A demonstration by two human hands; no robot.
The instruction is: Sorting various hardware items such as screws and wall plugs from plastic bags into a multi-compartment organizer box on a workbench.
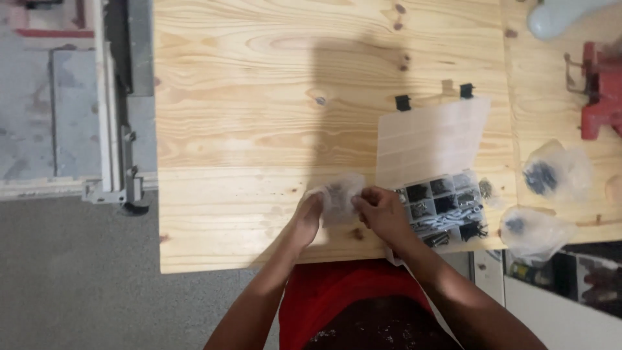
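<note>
A small clear plastic bag (pixel 341 194) with dark screws inside is held between both hands above the front of a pale wooden table (pixel 259 116). My left hand (pixel 308 217) pinches its left edge and my right hand (pixel 381 212) pinches its right edge. Just right of my right hand lies an open clear organiser box (pixel 447 207) whose compartments hold dark and silver screws. Its lid (pixel 431 139) lies flat behind it.
Two more clear bags of dark screws (pixel 556 174) (pixel 532 231) lie at the table's right edge. A red vice (pixel 602 91) and a pale rounded object (pixel 560 16) sit at the far right. A metal rail (pixel 113 110) runs along the table's left side.
</note>
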